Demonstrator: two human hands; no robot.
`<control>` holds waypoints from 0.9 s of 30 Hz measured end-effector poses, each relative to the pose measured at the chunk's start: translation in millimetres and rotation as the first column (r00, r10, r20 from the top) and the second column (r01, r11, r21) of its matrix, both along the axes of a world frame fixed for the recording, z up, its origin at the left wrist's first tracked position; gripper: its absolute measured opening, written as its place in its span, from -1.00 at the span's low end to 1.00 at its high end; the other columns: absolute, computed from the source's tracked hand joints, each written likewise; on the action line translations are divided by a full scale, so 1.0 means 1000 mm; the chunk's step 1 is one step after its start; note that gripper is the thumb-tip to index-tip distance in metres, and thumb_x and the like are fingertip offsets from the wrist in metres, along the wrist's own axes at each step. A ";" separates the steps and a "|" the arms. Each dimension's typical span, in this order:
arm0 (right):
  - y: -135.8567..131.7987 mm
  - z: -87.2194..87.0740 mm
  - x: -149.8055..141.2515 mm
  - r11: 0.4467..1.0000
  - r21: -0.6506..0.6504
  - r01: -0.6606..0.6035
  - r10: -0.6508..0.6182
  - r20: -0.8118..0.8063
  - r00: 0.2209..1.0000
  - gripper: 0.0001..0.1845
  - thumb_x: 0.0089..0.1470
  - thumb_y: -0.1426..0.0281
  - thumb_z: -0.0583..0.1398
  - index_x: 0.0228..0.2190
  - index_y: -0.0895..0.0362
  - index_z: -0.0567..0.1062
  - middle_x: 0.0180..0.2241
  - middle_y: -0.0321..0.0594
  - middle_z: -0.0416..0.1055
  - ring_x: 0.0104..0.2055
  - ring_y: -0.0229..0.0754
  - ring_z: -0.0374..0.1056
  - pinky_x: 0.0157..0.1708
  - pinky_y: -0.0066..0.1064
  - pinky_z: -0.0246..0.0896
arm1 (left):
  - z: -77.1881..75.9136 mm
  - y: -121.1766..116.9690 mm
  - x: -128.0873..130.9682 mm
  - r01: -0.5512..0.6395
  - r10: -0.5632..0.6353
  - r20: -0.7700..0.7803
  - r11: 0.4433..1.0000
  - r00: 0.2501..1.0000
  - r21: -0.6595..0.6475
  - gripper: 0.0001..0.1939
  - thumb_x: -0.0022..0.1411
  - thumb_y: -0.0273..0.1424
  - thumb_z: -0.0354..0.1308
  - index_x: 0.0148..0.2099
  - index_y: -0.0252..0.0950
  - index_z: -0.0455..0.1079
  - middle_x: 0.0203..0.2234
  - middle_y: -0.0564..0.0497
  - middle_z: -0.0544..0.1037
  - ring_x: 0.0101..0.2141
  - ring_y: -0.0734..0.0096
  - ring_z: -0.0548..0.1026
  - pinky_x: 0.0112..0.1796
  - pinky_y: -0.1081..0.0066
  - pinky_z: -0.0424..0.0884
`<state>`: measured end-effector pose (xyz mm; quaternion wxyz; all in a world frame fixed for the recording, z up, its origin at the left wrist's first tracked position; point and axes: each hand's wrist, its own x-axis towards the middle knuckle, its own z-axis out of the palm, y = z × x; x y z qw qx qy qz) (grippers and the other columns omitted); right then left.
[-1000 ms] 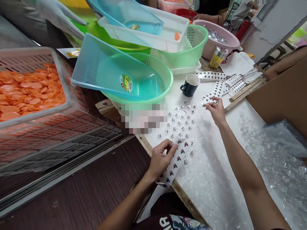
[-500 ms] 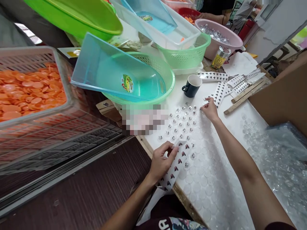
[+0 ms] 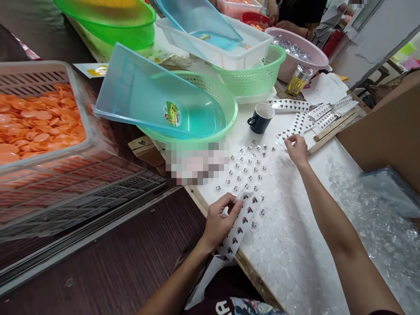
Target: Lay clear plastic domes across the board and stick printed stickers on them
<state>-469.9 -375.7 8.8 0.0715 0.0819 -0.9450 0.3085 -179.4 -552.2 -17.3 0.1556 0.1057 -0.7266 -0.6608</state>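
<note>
My left hand (image 3: 220,221) pinches a white sticker strip (image 3: 242,225) printed with rows of small dark and pink figures, its lower end hanging past the table's near edge. Beyond it, several clear round discs (image 3: 250,178) bear a small black-and-white animal face each. My right hand (image 3: 298,149) is farther off, at the far right of these discs, thumb and fingertips together. Whatever lies between them is too small to make out. Plain transparent discs (image 3: 278,245) cover the white table under my right forearm. More printed strips (image 3: 300,122) lie just beyond my right hand.
A dark mug (image 3: 261,118) stands behind the discs. Left of it, a blue tray (image 3: 157,100) leans in a green basket (image 3: 231,120). A crate (image 3: 74,105) of orange discs is at far left. Loose clear pieces (image 3: 370,218), wooden strips (image 3: 336,129) and cardboard (image 3: 380,131) line the right side.
My right hand has moved a little to the right, away from a disc with a face on it at the far end of the group. My left hand keeps its hold on the strip.
</note>
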 end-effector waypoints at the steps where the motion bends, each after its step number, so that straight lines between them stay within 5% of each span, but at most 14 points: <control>1: 0.005 0.000 -0.001 0.999 -0.050 -0.009 0.012 0.066 0.998 -0.82 0.04 0.26 0.17 -0.35 0.11 0.46 -0.23 -0.13 0.49 -0.22 -0.11 0.35 -0.12 -0.24 0.22 | 0.000 0.000 0.000 -0.002 0.002 -0.002 1.000 1.000 0.000 -0.76 0.32 -0.32 0.14 -0.41 -0.27 0.32 -0.52 0.10 0.33 -0.46 0.46 0.29 -0.37 0.46 0.23; 7: 0.012 -0.006 0.000 0.995 -0.098 -0.010 0.042 0.334 0.941 -0.86 -0.10 0.31 0.22 -0.48 0.13 0.51 -0.46 -0.26 0.49 -0.37 -0.19 0.34 -0.33 -0.39 0.20 | 0.001 0.001 -0.001 -0.009 0.009 -0.009 1.000 1.000 -0.018 -0.75 0.32 -0.32 0.14 -0.42 -0.27 0.31 -0.54 0.11 0.32 -0.47 0.47 0.29 -0.39 0.46 0.23; 14: -0.001 -0.011 0.006 0.999 0.045 -0.001 -0.012 0.284 0.959 -0.96 -0.07 0.41 0.22 -0.51 0.10 0.45 -0.44 -0.27 0.49 -0.31 -0.14 0.36 -0.14 -0.27 0.17 | -0.001 0.000 -0.001 -0.008 0.008 -0.009 1.000 1.000 -0.018 -0.75 0.31 -0.32 0.15 -0.42 -0.28 0.32 -0.54 0.11 0.32 -0.47 0.48 0.29 -0.39 0.47 0.23; 19: -0.008 -0.001 0.014 0.981 0.192 -0.006 -0.020 0.133 0.991 -0.84 0.03 0.45 0.23 -0.28 0.12 0.40 -0.37 -0.24 0.43 -0.21 -0.10 0.33 0.07 -0.09 -0.01 | -0.002 0.001 0.000 -0.017 0.017 -0.004 1.000 1.000 0.005 -0.76 0.30 -0.33 0.15 -0.42 -0.28 0.31 -0.54 0.11 0.31 -0.47 0.48 0.28 -0.39 0.47 0.23; 24: -0.017 0.022 0.075 0.996 -0.030 -0.079 0.081 0.059 0.995 -0.81 0.27 0.30 0.07 -0.24 0.15 0.40 -0.18 -0.10 0.43 -0.17 -0.15 0.28 -0.05 -0.22 0.12 | -0.003 0.002 0.000 -0.047 0.047 0.016 0.998 0.999 0.052 -0.74 0.30 -0.29 0.16 -0.42 -0.28 0.31 -0.54 0.11 0.31 -0.47 0.48 0.27 -0.39 0.46 0.23; 27: -0.020 0.029 0.140 0.912 -0.212 -0.351 0.391 0.197 0.899 -0.71 0.22 0.12 0.17 -0.25 0.08 0.47 -0.27 -0.23 0.48 -0.27 -0.19 0.34 -0.20 -0.32 0.21 | -0.003 0.003 0.000 -0.071 0.068 0.036 0.994 0.997 0.088 -0.72 0.31 -0.27 0.16 -0.43 -0.27 0.29 -0.56 0.12 0.29 -0.49 0.49 0.25 -0.40 0.46 0.22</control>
